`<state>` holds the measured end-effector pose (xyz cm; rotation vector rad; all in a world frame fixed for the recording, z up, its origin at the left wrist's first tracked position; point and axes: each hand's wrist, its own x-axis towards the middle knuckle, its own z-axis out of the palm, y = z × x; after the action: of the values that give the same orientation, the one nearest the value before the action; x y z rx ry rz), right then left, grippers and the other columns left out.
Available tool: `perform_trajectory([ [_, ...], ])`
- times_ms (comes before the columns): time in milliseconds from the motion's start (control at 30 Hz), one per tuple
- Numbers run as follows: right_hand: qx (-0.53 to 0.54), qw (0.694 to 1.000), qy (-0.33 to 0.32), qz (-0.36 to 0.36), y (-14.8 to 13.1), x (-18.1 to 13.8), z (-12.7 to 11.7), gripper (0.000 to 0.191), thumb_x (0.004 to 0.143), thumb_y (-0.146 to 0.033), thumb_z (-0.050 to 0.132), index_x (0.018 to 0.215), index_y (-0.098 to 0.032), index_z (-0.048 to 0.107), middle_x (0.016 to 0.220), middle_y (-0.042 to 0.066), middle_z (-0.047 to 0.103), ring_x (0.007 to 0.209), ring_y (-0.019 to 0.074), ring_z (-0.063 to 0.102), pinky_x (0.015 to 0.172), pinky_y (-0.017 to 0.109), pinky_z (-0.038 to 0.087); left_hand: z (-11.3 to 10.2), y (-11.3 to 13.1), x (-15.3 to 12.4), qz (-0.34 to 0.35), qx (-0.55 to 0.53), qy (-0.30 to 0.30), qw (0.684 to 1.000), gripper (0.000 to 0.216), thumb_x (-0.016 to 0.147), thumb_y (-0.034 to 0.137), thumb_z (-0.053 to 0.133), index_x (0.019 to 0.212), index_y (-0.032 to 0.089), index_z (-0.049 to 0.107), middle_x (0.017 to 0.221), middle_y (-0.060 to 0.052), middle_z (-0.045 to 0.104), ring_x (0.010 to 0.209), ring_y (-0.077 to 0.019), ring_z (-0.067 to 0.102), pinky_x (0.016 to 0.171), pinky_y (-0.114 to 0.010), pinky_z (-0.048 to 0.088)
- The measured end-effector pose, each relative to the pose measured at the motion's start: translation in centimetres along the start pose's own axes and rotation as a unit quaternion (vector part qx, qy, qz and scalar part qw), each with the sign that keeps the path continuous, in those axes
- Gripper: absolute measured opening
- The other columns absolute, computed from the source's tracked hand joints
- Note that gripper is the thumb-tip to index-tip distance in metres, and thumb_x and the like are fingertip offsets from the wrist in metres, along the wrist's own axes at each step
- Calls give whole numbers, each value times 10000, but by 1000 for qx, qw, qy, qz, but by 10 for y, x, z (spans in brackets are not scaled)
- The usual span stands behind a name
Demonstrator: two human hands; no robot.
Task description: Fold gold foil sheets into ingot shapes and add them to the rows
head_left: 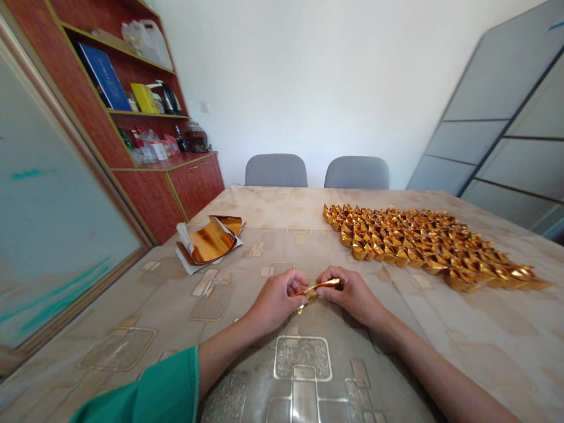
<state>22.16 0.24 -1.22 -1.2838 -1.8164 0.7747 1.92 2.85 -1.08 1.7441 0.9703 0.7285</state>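
Between my two hands, just above the tabletop, is a small folded piece of gold foil paper point(314, 294). My left hand point(282, 295) pinches its left end between thumb and fingers. At the other end, my right hand point(348, 291) grips it the same way, with the thumb along its lower edge. The paper is narrow and creased; my fingers cover part of it. Off to the left lies a loose stack of curled gold foil sheets point(214, 241) with white paper edges showing. Rows of folded gold paper ingots point(409, 238) stand close together on the right.
A patterned plastic cloth covers the table point(264, 205). Two grey chairs point(275, 170) stand at its far side. A red shelf cabinet point(194, 182) with bottles and a kettle is at the back left, and grey panelled doors point(471, 106) are on the right.
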Motion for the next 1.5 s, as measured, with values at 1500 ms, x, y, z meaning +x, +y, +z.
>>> perform_trajectory([
  [1500,216,976,-20,27,-22,-9,6,320,798,-549,665,937,-264,619,851,24,648,748,199,583,687,332,483,11,21,-12,-110,-338,28,934,328,618,374,849,785,119,728,738,-25,652,642,-97,559,604,-212,427],
])
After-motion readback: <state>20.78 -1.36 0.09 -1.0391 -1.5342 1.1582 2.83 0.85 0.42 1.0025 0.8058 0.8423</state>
